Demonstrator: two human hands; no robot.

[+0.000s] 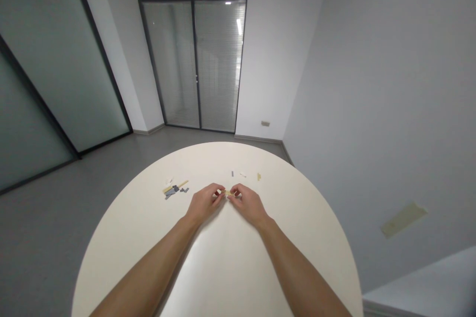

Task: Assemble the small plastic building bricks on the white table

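Observation:
Both my hands meet over the middle of a round cream table (148, 237). My left hand (204, 202) and my right hand (247, 202) each pinch one end of a small tan piece (227, 192) held between their fingertips, just above the tabletop. The fingers of both hands are closed on it. What the piece is exactly is too small to make out.
A small pile of tan and dark grey pieces (174, 189) lies to the left of my hands. A dark grey bit (232, 174), a white bit (243, 175) and a tan bit (259, 176) lie beyond them. Grey floor, a wall and a glass door (195, 64) surround the table.

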